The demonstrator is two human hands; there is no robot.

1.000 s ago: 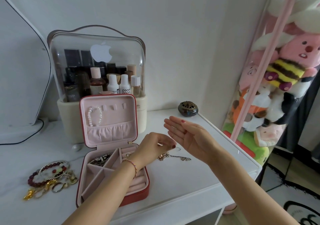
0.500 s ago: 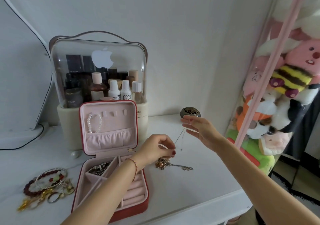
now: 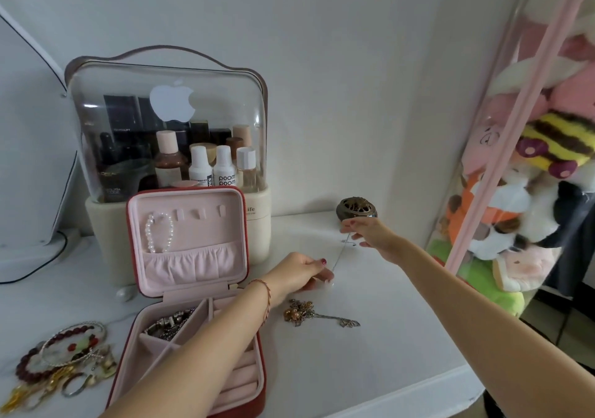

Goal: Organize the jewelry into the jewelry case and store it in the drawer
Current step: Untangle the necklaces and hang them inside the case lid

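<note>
Since half a second ago the right hand (image 3: 370,234) has drawn farther right, stretching the thin chain (image 3: 338,256), apparently pinched at both ends, from the left hand (image 3: 302,274), just right of the open jewelry case (image 3: 193,289).

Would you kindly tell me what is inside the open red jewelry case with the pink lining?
In the open red jewelry case, a white pearl bracelet hangs in the lid and tangled silver chains fill a back compartment. The left forearm covers the middle compartments.
</note>
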